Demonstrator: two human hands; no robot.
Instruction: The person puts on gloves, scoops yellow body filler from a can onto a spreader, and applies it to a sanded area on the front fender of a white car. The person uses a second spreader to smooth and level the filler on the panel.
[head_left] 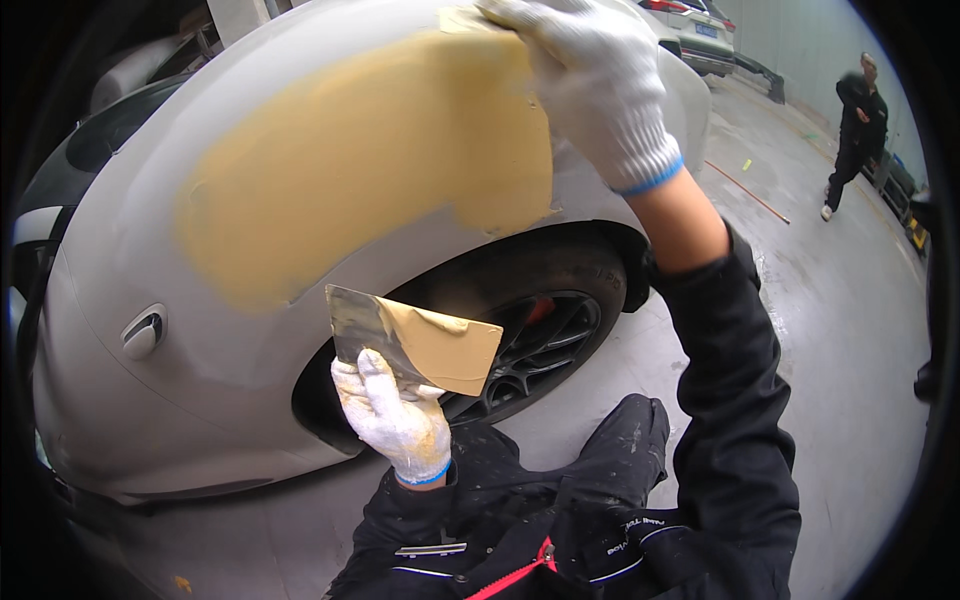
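My left hand (395, 420), in a white knit glove smeared with putty, grips a flat metal putty knife (350, 318) in front of the wheel. Beige putty (440, 345) covers much of its blade. Up at the top, my gloved right hand (595, 85) is closed around a pale yellow putty spreader (460, 19), mostly hidden by the fingers, against the car's fender. A broad patch of yellow-beige filler (350, 160) covers the panel above the wheel arch, smooth in places and ridged near its right side.
Below the patch sits a black-spoked wheel (545, 340). A door handle (145, 332) is at left. A person in dark clothes (860, 120) stands at far right, near a thin stick (748, 192) on the grey floor. Another white car (700, 30) is parked behind.
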